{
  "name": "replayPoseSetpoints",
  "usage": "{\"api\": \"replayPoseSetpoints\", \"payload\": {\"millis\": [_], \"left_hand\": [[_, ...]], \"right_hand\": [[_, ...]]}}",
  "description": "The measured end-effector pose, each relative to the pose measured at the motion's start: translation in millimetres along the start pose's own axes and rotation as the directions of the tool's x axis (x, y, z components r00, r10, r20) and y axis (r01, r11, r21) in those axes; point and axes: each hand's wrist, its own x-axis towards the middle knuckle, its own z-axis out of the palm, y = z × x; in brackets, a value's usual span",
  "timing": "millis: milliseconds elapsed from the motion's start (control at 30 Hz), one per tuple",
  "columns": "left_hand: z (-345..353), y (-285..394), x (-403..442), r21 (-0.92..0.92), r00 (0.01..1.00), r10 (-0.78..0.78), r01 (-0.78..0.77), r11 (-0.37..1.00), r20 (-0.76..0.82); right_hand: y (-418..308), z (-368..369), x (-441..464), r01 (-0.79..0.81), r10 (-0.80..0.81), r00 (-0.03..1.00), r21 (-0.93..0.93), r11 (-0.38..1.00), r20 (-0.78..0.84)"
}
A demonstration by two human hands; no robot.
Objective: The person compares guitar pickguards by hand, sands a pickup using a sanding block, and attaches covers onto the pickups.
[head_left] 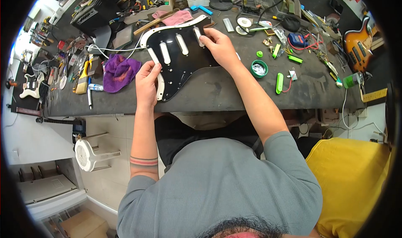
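A black electric guitar pickguard (188, 64) is held up over the front of the workbench, tilted, between my two hands. Three long white ovals show in it; whether they are pickup covers or slots with white behind them I cannot tell. A white pickguard-shaped layer (160, 88) sticks out along its left and top edges. My left hand (147, 83) pinches the lower left edge, thumb on the front. At the upper right edge my right hand (220, 49) grips it, thumb near the rightmost oval. The fingers behind the plate are hidden.
Left of my hands lie a purple cloth (119, 72) and a paintbrush (83, 77). To the right are a green round container (259, 69), a green lighter-like piece (279, 83) and a blue multimeter (296, 40). A sunburst guitar body (358, 45) stands at far right.
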Motion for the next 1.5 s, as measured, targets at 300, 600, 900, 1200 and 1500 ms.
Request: {"api": "replayPoseSetpoints", "payload": {"millis": [300,600,900,1200,1500], "left_hand": [[-73.9,36.7,2.9,-0.094,0.959,0.137,-0.164,0.982,-0.249],[-15.0,49.4,-18.8,-0.143,0.999,0.032,-0.037,0.989,-0.042],[48.4,24.2,-27.5,-0.183,0.99,0.072,-0.049,0.982,0.12],[76.1,47.5,-35.5,-0.269,0.983,-0.025,0.073,0.96,0.18],[120.2,61.1,-49.5,0.553,0.839,0.295,-0.528,0.644,0.458]], "right_hand": [[8.9,-29.7,15.2,0.084,0.011,0.965,0.349,0.933,-0.261],[-28.4,0.0,20.4,0.162,-0.079,0.964,0.325,0.932,-0.256],[-19.3,29.0,17.9,0.11,-0.096,0.946,0.028,0.994,-0.308],[-21.6,40.1,8.5,0.172,-0.227,0.868,-0.163,0.972,-0.442],[-19.4,36.2,0.3,0.258,-0.272,0.831,-0.096,0.961,-0.486]]}}
